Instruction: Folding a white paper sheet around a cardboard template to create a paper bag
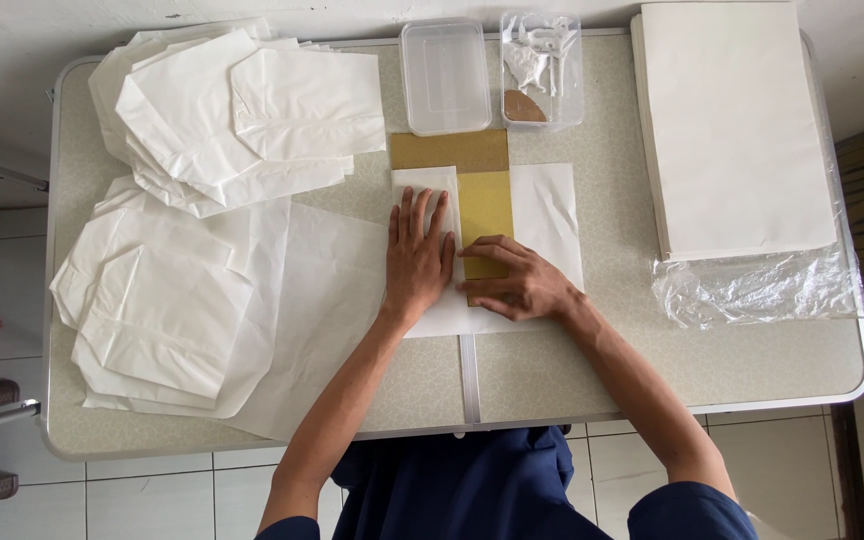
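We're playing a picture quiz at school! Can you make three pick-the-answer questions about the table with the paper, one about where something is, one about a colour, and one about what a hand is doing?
1. Where is the tall stack of flat white sheets?
A. far right of the table
B. on the floor
C. inside a clear box

2. What colour is the card under the paper being folded?
A. blue
B. yellowish brown
C. red

3. How is the left hand?
A. curled in a fist
B. lifted in the air
C. pressed flat, fingers spread, on the white paper

Answers:
1 A, the stack lies at the table's right end, on clear plastic wrap.
2 B, the card shows yellowish brown between the paper folds.
3 C, its palm lies open on the folded flap, beside the right hand.
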